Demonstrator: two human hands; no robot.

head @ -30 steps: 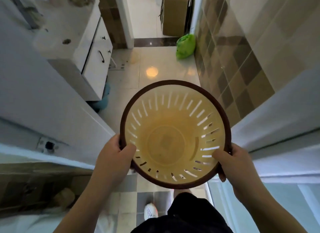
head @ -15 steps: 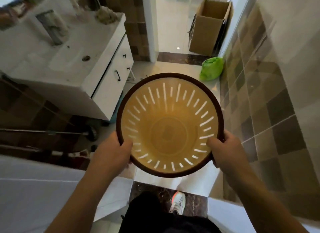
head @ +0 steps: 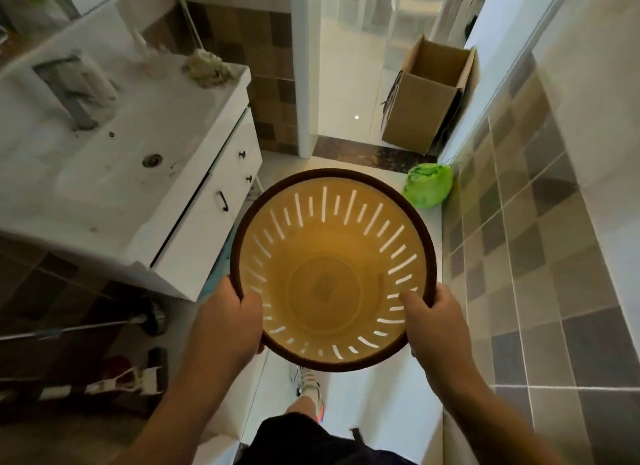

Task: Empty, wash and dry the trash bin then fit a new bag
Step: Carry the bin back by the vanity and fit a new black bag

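Both hands held the trash bin by its dark rim, left hand and right hand each curled over the near edge, thumbs inside. Since a second earlier the person had stepped further in, so the sink now lay near on the left. The bin looked empty; washing probably came next.

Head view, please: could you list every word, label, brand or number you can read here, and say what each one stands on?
None can be read.
Trash bin, held by the left hand and right hand: no print shows inside it.
Cardboard box: no print shows on its faces.
Red and white pack on the floor under the washbasin: it bears marks, too blurred to read.
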